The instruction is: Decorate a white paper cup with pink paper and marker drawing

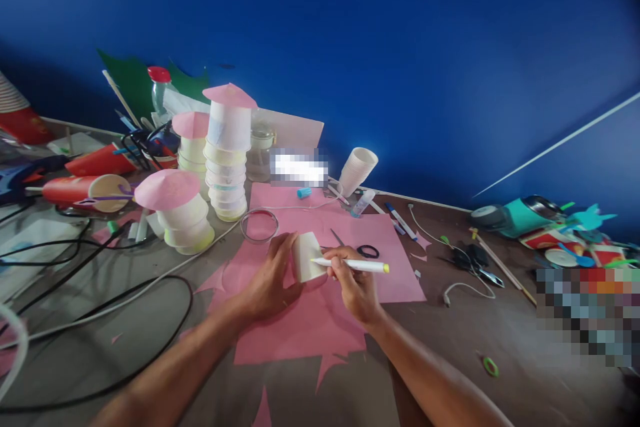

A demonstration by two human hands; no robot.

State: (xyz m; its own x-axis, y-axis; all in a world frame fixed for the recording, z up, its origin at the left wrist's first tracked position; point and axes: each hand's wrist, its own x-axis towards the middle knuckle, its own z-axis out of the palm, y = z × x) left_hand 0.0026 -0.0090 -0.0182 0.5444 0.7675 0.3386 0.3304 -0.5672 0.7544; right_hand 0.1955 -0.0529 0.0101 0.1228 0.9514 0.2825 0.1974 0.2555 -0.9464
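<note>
We see the left hand (273, 280) gripping a white paper cup (309, 257) that lies on its side on the pink paper sheet (300, 327) near the table's (500, 340) middle. The right hand (356, 283) is closed around a white marker (350, 265), its tip touching the cup's side. Behind, towards the far edge, stand stacks of cups with pink paper cones (227, 147), and scissors (357, 247) lie just beyond the marker.
</note>
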